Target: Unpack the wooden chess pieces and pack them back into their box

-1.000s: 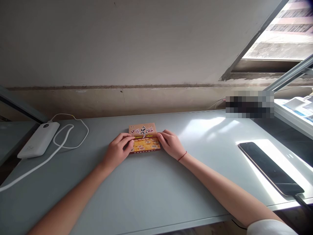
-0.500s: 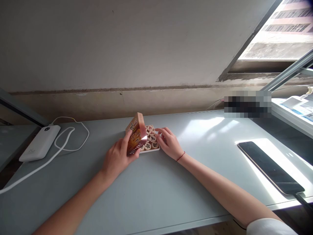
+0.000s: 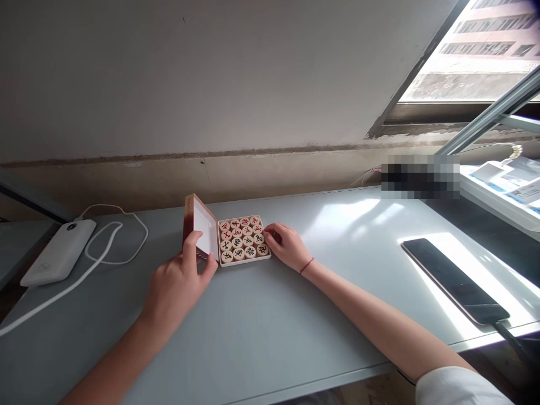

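Note:
My left hand (image 3: 179, 278) grips the box lid (image 3: 204, 226) between thumb and fingers. Tilted up on its edge, the lid shows its white inside to the right, against the left side of a shallow white box (image 3: 245, 262). Round wooden Chinese chess pieces (image 3: 237, 242) fill the box in rows, red characters at the back and black ones in front. At the box's right edge, my right hand (image 3: 290, 246) has its fingers curled and holds that side. Its fingertips are partly hidden.
On the grey desk (image 3: 253, 320), a white power bank (image 3: 59, 252) with a looping white cable (image 3: 110, 242) lies left. A black phone (image 3: 454, 281) with a cable plugged in lies right. Behind are the wall (image 3: 211, 84) and a blurred-out object (image 3: 420, 177).
My left hand has swung the lid leftward off the box, uncovering all the chess pieces. My right hand stays at the box's right edge. The view has shifted slightly.

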A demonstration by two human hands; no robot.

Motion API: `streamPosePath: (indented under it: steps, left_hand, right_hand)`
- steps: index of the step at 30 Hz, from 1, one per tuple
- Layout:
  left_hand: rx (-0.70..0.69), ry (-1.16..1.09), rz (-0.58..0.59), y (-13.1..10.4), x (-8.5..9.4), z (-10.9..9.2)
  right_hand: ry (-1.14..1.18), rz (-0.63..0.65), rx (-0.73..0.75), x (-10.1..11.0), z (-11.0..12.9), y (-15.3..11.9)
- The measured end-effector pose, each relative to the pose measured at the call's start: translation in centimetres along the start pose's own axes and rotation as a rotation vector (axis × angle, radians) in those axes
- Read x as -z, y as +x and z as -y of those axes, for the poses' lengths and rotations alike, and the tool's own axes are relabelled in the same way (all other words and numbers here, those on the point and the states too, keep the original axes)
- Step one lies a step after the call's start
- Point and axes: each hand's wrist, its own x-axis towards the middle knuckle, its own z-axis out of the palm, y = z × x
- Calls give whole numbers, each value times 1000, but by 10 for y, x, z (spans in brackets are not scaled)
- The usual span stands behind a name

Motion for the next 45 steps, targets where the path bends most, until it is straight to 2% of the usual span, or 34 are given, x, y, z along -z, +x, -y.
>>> streamPosePath:
  steps: [3,7,10,13,16,19,22,29,45]
  left_hand:
    - [11,42,44,1,2,7]
    - [43,73,181,0,2,19]
    - [26,64,271,0,1,21]
    - [-14,-44,200,3,-8,15]
    - [-92,-134,99,7,-25,10]
    - [-108,-176,156,7,-44,10]
    - [-103,-232,201,5,-53,11]
    - [-72,-450,247,1,-44,-2]
    - [-43,-402,298,5,-43,6]
  right_hand:
    - [7,3,-6,0,1,0]
    - [8,4,-15,-1,0,1]
    - [7,1,-15,-1,-1,1]
    - [1,-5,-19,-1,0,1]
    - [-21,-8,-27,-1,2,1]
    - [-53,1,-32,-1,2,1]
    - [-74,9,-34,-1,2,1]
    - [-7,25,-88,-2,3,-3]
    - [33,39,-100,-1,12,-15]
